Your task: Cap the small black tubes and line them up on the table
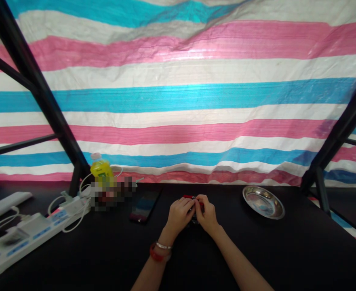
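Close together at the middle of the black table (105,258), my left hand (180,212) and my right hand (206,214) meet over a small red object (189,197). The fingers of both hands are bent and pressed around it, fingertips touching. Red shows at its far edge and by the right fingers, with dark and shiny bits beneath; its kind is hidden by the hands. A silver bangle and a red bracelet (158,254) circle my left wrist.
A phone (145,206) lies left of my hands; a shallow metal dish (279,204) stands to the right. Farther left are a white power strip (23,245) with plugs and cables, and a yellow bottle (101,169). Black frame legs and a striped sheet (178,97) bound the table.
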### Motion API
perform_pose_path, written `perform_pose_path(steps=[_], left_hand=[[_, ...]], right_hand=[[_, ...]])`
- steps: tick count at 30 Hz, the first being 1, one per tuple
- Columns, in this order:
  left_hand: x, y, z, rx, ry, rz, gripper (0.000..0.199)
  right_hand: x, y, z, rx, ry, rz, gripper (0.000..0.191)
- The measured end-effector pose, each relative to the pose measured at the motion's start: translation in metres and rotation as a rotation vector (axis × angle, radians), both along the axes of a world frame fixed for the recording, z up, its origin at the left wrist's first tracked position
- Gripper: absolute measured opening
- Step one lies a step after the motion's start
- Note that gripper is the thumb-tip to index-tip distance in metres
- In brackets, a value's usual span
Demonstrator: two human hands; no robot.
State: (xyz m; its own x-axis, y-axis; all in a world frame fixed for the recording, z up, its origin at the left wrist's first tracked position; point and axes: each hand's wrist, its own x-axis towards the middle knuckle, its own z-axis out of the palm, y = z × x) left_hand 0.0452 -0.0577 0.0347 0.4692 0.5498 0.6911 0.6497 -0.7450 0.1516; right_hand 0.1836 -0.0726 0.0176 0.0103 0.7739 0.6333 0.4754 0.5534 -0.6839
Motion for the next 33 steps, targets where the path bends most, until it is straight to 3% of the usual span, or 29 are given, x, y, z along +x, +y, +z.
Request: perform_pose_path(steps=[8,14,18,25,33], left_hand=[[0.001,-0.001,0.004,0.026,-0.059,0.017,0.021],[0.002,-0.002,0.004,-0.062,-0.122,-0.027,0.018],[0.002,0.001,0.001,-0.181,-0.241,-0.004,0.019],[-0.014,0.026,-0.020,-0.435,-0.565,0.224,0.029],[-0.020,0.033,-0.028,-0.554,-0.585,0.214,0.031]], right_hand=[[-0.001,0.005,-0.003,0.105,0.006,-0.065,0.014],[0.000,0.006,-0.004,0.144,0.042,-0.070,0.015],[0.001,0.007,-0.004,0.120,0.122,-0.125,0.015],[0.008,0.022,-0.011,-0.034,0.393,-0.305,0.021],[0.011,0.027,-0.016,-0.153,0.356,-0.251,0.031]])
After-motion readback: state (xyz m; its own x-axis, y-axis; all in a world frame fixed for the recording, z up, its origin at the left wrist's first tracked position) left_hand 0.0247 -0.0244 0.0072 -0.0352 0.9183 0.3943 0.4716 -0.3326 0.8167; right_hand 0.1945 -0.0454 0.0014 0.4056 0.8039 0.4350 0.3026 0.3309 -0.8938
